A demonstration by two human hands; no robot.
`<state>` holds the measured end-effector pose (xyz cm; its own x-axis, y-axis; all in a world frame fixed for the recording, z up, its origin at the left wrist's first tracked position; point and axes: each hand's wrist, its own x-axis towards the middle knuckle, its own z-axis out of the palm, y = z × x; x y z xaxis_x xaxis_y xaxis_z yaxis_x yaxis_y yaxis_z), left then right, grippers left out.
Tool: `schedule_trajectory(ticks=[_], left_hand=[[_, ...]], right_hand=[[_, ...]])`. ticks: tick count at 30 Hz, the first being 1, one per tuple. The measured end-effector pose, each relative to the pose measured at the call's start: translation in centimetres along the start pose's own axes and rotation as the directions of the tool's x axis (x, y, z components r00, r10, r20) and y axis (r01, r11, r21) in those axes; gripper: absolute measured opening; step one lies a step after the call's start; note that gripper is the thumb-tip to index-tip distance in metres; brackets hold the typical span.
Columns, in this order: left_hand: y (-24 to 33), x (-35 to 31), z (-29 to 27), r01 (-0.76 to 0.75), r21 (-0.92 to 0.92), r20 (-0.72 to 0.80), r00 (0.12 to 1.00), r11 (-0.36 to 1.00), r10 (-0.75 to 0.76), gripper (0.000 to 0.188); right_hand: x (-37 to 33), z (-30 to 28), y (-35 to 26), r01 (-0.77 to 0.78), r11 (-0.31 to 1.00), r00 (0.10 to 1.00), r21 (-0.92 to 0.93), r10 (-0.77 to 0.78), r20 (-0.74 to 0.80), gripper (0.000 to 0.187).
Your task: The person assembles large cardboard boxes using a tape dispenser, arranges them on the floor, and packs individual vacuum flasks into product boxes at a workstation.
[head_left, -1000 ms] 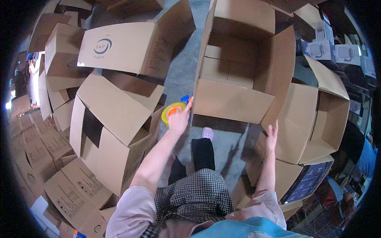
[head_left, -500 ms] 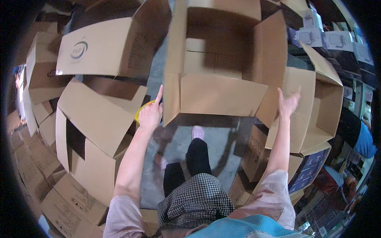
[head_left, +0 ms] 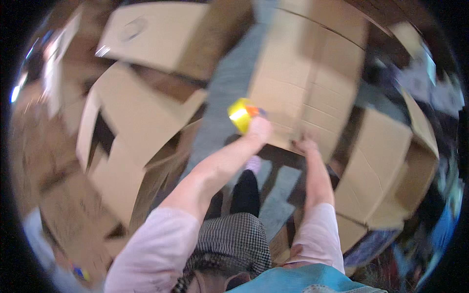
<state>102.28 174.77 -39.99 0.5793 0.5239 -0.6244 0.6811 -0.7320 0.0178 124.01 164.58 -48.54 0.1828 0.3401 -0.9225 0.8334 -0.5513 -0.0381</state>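
Left hand (head_left: 261,129) is closed on the tape dispenser (head_left: 242,115) at the near-left corner of the carton (head_left: 295,83); right hand (head_left: 307,144) is at its near edge, grip indeterminate. Carton: probably light, stiff-walled; hold by edges.

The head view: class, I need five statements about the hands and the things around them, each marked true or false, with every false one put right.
1. The left hand holds a tape dispenser with a yellow roll. True.
2. Flaps are folded across the top of the middle box. True.
3. The right hand holds the dispenser. False: it is at the middle box's near edge.
4. The carton on the right stands open. True.
5. The cloth at the waist is plain red. False: it is black-and-white checked.
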Motion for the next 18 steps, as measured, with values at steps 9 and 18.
schedule_trajectory(ticks=[9, 18], left_hand=[[-7.2, -40.2, -3.2, 0.072, -0.906, -0.138, 0.881, 0.418, -0.452, 0.038], [-17.4, -66.6, 5.9, 0.784, -0.621, 0.39, 0.287, -0.02, -0.875, 0.036]], right_hand=[[-8.1, 3.9, 4.0, 0.134, 0.972, 0.635, 0.194, 0.066, -0.769, 0.063], [-22.3, 19.1, -43.6, -0.057, -0.165, 0.864, 0.985, -0.502, -0.034, 0.09]])
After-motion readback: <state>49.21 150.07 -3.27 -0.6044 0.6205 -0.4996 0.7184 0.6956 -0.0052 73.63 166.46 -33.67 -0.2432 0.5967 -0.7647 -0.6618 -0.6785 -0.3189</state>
